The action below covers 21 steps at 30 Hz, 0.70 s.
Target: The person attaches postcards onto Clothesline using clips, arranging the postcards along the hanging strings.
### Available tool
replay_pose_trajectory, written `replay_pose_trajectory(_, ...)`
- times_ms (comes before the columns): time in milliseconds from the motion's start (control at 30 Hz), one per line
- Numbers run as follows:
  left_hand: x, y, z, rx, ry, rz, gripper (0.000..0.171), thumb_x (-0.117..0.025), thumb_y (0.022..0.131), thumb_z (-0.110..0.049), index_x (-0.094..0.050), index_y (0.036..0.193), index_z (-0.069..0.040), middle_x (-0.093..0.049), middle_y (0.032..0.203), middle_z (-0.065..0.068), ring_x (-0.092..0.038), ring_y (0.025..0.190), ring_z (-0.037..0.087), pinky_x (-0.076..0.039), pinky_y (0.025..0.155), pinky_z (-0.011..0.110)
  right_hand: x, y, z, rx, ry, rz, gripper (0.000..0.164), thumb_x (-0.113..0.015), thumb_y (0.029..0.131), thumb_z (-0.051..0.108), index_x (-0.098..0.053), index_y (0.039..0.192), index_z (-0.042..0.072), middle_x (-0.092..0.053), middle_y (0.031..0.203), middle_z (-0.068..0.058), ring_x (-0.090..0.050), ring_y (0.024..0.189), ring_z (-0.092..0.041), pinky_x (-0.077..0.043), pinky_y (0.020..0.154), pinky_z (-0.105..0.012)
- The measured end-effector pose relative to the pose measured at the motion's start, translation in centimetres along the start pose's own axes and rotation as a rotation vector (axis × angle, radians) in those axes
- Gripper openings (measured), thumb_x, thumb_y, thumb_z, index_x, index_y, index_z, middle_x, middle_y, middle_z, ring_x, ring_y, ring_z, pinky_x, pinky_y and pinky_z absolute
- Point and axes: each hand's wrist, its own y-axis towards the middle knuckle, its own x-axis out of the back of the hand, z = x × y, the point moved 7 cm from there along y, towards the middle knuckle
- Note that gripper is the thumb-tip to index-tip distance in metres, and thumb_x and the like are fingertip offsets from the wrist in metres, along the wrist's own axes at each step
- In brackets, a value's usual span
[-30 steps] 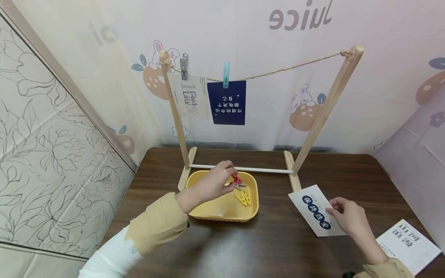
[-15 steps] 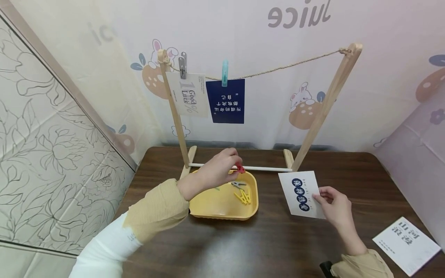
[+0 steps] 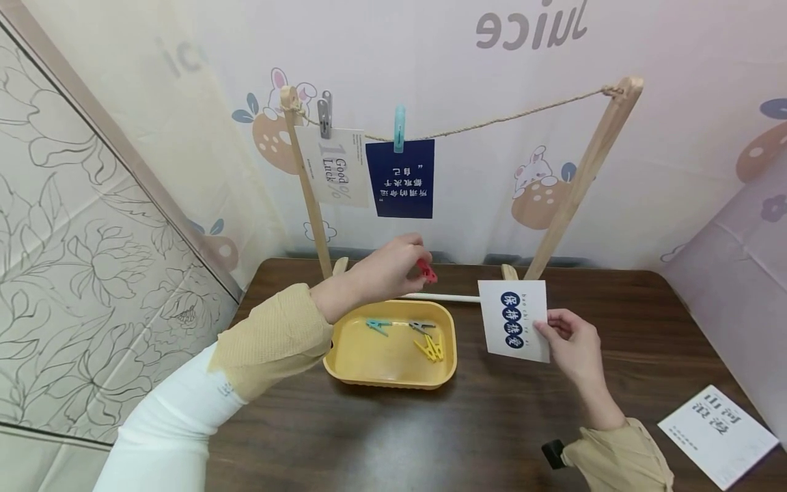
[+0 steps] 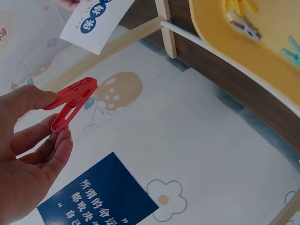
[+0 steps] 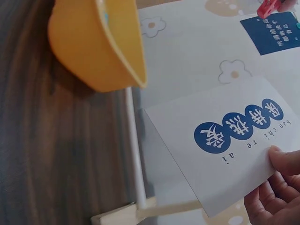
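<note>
My left hand (image 3: 393,268) pinches a red clothespin (image 4: 75,102) between thumb and fingers, above the far rim of the yellow basket (image 3: 387,380). In the left wrist view the thumb and fingertips sit on the clothespin's two handles. My right hand (image 3: 572,342) holds a white card (image 3: 499,328) with dark blue circles by its right edge, thumb on the printed face. The card is raised in front of the rack's right foot. A twine line (image 3: 492,126) sags between two wooden posts; a grey clothespin (image 3: 325,117) holds a Good Luck card (image 3: 335,174) and a light-blue clothespin (image 3: 399,130) a navy card (image 3: 401,188).
The basket holds yellow clothespins (image 3: 432,348), a grey one (image 3: 421,326) and a teal one (image 3: 378,325). More white cards (image 3: 718,434) lie at the table's right. The rack's right post (image 3: 578,184) leans outward, and a patterned cloth hangs behind.
My left hand has lifted the red clothespin up and away from the basket. My right hand has moved left and upward with the white card, which now stands more upright.
</note>
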Motion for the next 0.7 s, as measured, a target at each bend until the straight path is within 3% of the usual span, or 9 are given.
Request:
replay_pose_trajectory(167,0.9,0.8,-0.5,-0.028,-0.011,-0.014,0.013,-0.062,0.081,-0.008,-0.064,0.09,0.001,-0.054,0.087,0.008,-0.05,0.079,0.014,-0.042,0.071,0.018,-0.4,0.8,1.7,-0.007,-0.054,-0.015,0.023,-0.068,0.077,0.027,-0.064,0.092,0.01,-0.063,0.085,-0.005,-0.059,0.073,-0.011,-0.049,0.055,-0.023)
replay_pose_trajectory(267,1.4,1.2,-0.7,-0.028,0.0,-0.015,0.016,-0.062,0.081,-0.009,-0.064,0.093,0.002,-0.054,0.089,0.008,-0.051,0.081,0.015,-0.043,0.072,0.019,-0.6,1.2,3.2,0.023,0.039,0.016,0.024,-0.07,0.076,0.022,-0.064,0.092,0.005,-0.063,0.085,-0.011,-0.06,0.074,-0.017,-0.05,0.057,-0.033)
replay_pose_trajectory(333,1.7,1.4,-0.8,-0.023,0.013,-0.02,0.018,-0.063,0.081,-0.009,-0.063,0.095,0.003,-0.054,0.09,0.009,-0.051,0.082,0.015,-0.043,0.074,0.02,-0.7,1.3,4.4,0.045,0.104,0.028,0.024,-0.071,0.075,0.019,-0.064,0.091,0.002,-0.063,0.084,-0.014,-0.06,0.073,-0.018,-0.051,0.059,-0.033)
replay_pose_trajectory(500,2.8,1.9,-1.2,0.001,0.032,-0.025,0.021,-0.062,0.082,-0.008,-0.062,0.099,0.003,-0.054,0.094,0.01,-0.05,0.088,0.017,-0.041,0.079,0.021,-0.8,1.0,8.7,0.084,0.136,0.012,0.023,-0.071,0.075,0.02,-0.064,0.087,0.002,-0.063,0.08,-0.013,-0.059,0.07,-0.012,-0.048,0.056,-0.019)
replay_pose_trajectory(667,3.9,2.4,-1.4,0.034,0.067,-0.02,0.021,-0.061,0.083,-0.009,-0.062,0.1,0.002,-0.052,0.094,0.008,-0.048,0.087,0.017,-0.041,0.078,0.022,-0.9,0.3,13.2,0.054,0.082,-0.014,0.019,-0.066,0.079,0.007,-0.06,0.089,-0.008,-0.061,0.078,-0.013,-0.055,0.066,0.001,-0.044,0.057,-0.01)
replay_pose_trajectory(700,4.1,2.5,-1.5,0.039,0.074,-0.019,0.02,-0.061,0.083,-0.009,-0.062,0.1,0.002,-0.052,0.094,0.008,-0.048,0.087,0.017,-0.041,0.078,0.022,-0.9,0.1,14.4,0.023,0.025,-0.023,0.019,-0.064,0.08,0.004,-0.058,0.09,-0.011,-0.061,0.078,-0.014,-0.054,0.066,0.002,-0.044,0.059,-0.009)
